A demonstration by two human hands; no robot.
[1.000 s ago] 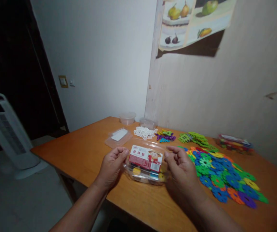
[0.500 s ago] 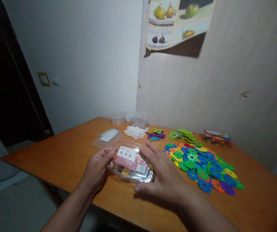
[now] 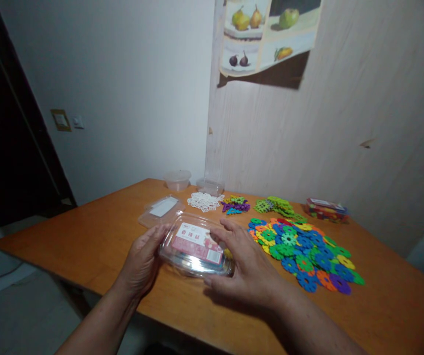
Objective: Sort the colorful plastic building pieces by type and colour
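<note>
Left grip (image 3: 143, 256): pinching clear box (image 3: 193, 241), left edge | right grip (image 3: 249, 268): spans right end, clamping cannot tell | coloured discs (image 3: 308, 249): right

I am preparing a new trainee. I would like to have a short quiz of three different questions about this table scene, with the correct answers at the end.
1. True or false: the labelled container is between the left hand and the right hand.

2. Choose one. The small pile just in front of the clear tray is:
A) black
B) white
C) red

3. Fill in the word: as seen in this view, the big pile of discs lies to the ____ of the labelled container.

Key: 1. True. 2. B. 3. right.
</note>
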